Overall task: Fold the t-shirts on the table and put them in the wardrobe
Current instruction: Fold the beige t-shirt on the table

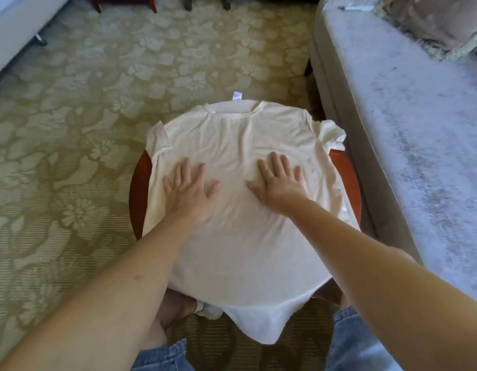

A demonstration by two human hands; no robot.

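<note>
A cream t-shirt (232, 135) lies spread flat, collar at the far side, over a small round wooden table (137, 188). Only slivers of the table's reddish-brown rim show at left and right. A white tag (237, 95) sticks up from the back of the neckline; any print on it is too small to read, and no other brand or writing shows on the cloth.

The person's left hand (190, 194) and right hand (279, 183) rest palm-down on the middle of the shirt, side by side but apart. The fingers of both are straight and splayed, pointing to the far side, and grip nothing. Light creases run through the fabric around and between them.

The hem drapes over the table's near edge and hangs down in front of the person's denim shorts (162, 354). It partly hides a foot in a white sock (208, 310). The sleeve on the right (331, 135) slips off the table's edge toward a grey upholstered sofa (406, 129), which stands close beside the table. A mottled cushion (432, 22) sits at the sofa's far end.

A pale green carpet (98, 103) with a floral pattern covers the floor. Dark wooden furniture legs (98, 4) and castors (226, 5) stand at the far edge. A white piece of furniture (18, 22) fills the far left corner.
</note>
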